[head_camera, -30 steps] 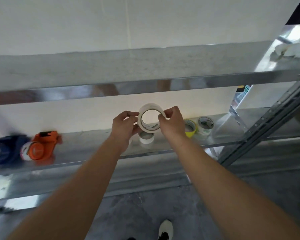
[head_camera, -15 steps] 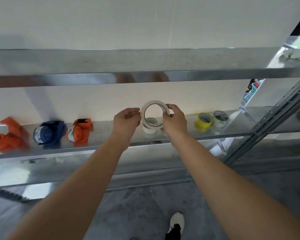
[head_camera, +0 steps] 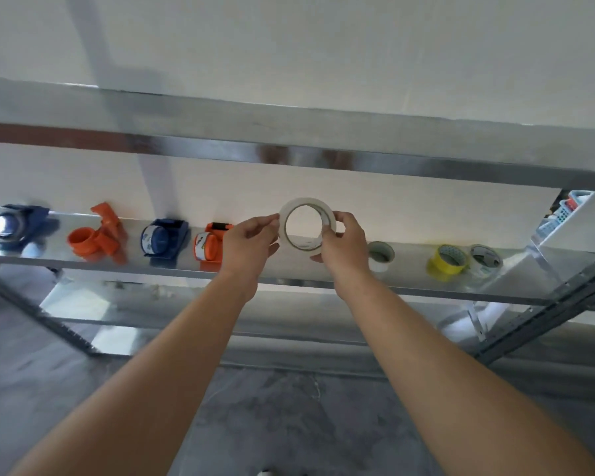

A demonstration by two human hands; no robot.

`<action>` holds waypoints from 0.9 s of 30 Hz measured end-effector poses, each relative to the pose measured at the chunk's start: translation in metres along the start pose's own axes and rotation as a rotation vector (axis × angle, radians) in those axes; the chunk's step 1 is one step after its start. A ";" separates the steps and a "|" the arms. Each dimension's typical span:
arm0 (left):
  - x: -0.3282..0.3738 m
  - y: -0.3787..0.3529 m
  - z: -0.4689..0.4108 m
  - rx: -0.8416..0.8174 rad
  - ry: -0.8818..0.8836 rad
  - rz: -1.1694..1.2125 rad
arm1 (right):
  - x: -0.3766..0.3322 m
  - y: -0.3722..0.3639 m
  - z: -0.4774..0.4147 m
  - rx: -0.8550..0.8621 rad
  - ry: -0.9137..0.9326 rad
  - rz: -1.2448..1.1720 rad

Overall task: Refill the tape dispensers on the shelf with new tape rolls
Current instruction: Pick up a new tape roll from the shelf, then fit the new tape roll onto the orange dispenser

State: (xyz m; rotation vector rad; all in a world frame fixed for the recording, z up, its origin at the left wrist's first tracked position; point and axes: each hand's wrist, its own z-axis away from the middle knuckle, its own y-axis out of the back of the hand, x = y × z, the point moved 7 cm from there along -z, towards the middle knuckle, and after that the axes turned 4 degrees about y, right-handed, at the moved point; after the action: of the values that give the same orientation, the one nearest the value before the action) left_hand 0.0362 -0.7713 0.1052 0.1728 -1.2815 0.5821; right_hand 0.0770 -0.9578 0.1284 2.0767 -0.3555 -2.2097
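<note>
Both hands hold a white tape roll (head_camera: pixel 306 204) upright above the metal shelf (head_camera: pixel 289 269). My left hand (head_camera: pixel 251 242) pinches its left edge, and my right hand (head_camera: pixel 344 245) grips its right side. Along the shelf to the left stand several tape dispensers: an orange one (head_camera: pixel 208 247) just beside my left hand, a blue one (head_camera: pixel 164 237), an orange one (head_camera: pixel 95 237) with no roll on it, and a blue one (head_camera: pixel 11 225) at the far left. To the right lie a white roll (head_camera: pixel 380 255), a yellow roll (head_camera: pixel 447 262) and a clear roll (head_camera: pixel 485 261).
An upper shelf (head_camera: pixel 323 139) runs across above my hands. Slanted metal uprights (head_camera: pixel 543 314) stand at the right and lower left. A blue basket (head_camera: pixel 560 214) sits at the far right. Below is a grey floor (head_camera: pixel 289 424).
The view has swung left, bringing more dispensers into sight at the left. Both hands still hold the white roll, now left of the roll standing on the shelf.
</note>
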 end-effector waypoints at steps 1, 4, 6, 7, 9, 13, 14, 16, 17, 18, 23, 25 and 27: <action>0.000 0.006 0.002 0.025 0.006 0.015 | 0.000 -0.005 0.001 -0.020 -0.001 -0.001; -0.002 0.022 0.007 0.087 0.014 0.042 | 0.003 -0.020 0.004 -0.068 -0.009 -0.020; -0.004 0.033 0.010 0.121 0.005 0.049 | 0.005 -0.034 0.007 -0.107 -0.027 -0.047; -0.004 0.038 0.012 0.133 -0.003 0.053 | 0.005 -0.041 0.009 -0.127 -0.030 -0.050; -0.005 0.050 0.014 0.157 -0.018 0.064 | 0.005 -0.056 0.014 -0.171 -0.038 -0.063; 0.002 0.070 0.018 0.173 -0.045 0.074 | 0.002 -0.086 0.024 -0.235 -0.076 -0.056; 0.005 0.076 0.019 0.180 -0.057 0.062 | 0.001 -0.093 0.026 -0.245 -0.084 -0.041; 0.011 0.090 0.019 0.186 -0.084 0.039 | -0.002 -0.110 0.031 -0.285 -0.102 -0.019; 0.013 0.099 0.018 0.190 -0.089 0.035 | -0.003 -0.118 0.034 -0.308 -0.114 -0.019; 0.015 0.109 0.016 0.195 -0.090 0.035 | -0.004 -0.127 0.037 -0.330 -0.124 -0.022; 0.026 0.162 0.000 0.222 -0.074 -0.011 | -0.014 -0.171 0.047 -0.360 -0.098 0.048; 0.030 0.183 -0.008 0.220 -0.074 -0.045 | -0.018 -0.189 0.052 -0.305 -0.038 0.107; 0.035 0.205 -0.015 0.195 -0.081 -0.099 | -0.029 -0.210 0.059 -0.250 0.089 0.190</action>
State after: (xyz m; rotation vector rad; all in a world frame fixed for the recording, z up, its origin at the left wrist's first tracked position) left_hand -0.0478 -0.5811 0.0937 0.4229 -1.2859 0.6197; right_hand 0.0402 -0.7411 0.1118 1.9156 -0.2433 -1.9367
